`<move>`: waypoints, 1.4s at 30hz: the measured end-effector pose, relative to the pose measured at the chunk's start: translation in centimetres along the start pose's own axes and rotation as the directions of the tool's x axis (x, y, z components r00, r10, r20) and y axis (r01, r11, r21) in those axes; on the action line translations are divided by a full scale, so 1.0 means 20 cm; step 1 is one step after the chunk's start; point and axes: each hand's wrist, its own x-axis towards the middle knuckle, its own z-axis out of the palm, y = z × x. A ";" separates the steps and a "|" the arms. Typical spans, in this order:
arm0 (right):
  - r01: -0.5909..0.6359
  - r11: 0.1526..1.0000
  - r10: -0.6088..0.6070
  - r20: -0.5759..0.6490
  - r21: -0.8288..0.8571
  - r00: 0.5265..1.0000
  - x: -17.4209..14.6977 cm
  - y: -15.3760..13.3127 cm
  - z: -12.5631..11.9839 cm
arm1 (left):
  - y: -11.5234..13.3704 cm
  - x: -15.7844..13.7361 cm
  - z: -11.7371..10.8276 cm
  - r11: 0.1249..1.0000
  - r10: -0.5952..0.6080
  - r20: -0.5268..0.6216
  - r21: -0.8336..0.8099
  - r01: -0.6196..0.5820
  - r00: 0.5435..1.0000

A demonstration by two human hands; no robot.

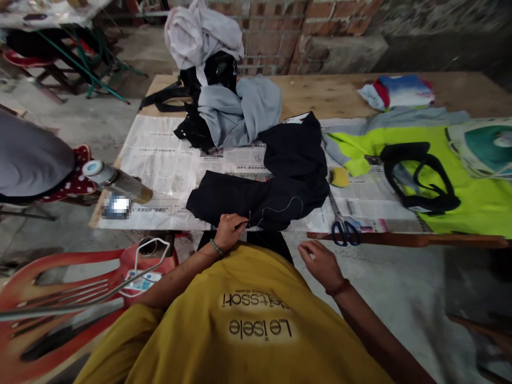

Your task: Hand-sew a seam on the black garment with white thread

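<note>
A dark navy cloth garment (296, 184) lies folded along the front of the table. My left hand (230, 232) pinches its near edge, thumb and finger pressed together. By those fingertips a thin needle-like sliver (249, 216) stands out from the cloth. Pale thread (295, 198) curls loosely over the dark fabric. My right hand (322, 262) is off the garment, in front of the table edge, with its fingers curled in; whatever may be between them is too small to make out. Blue-handled scissors (340, 226) lie just beyond it, handles over the edge.
Newspaper (148, 154) covers the wooden table. A yellow sponge-like block (340, 176), lime-and-grey garment (472, 197), black strap (420, 200) and iron (490, 146) are to the right. Grey cloth (244, 109) lies behind; a bottle (116, 178) stands left, near a red chair (100, 261).
</note>
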 end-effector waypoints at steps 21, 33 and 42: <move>0.113 0.966 -0.196 0.373 0.231 0.907 0.61 -0.54 0.23 | 0.00 -0.02 -0.03 0.999 0.005 0.024 0.051 -0.006 1.000; 0.131 0.929 -0.224 0.245 0.346 0.943 0.62 -0.54 0.26 | -0.04 0.00 0.01 0.996 -0.041 0.018 -0.080 0.042 0.999; -0.268 0.665 -0.018 0.374 0.697 0.927 0.66 -0.53 0.37 | -0.04 0.01 -0.02 0.998 0.056 0.031 -0.013 -0.056 0.998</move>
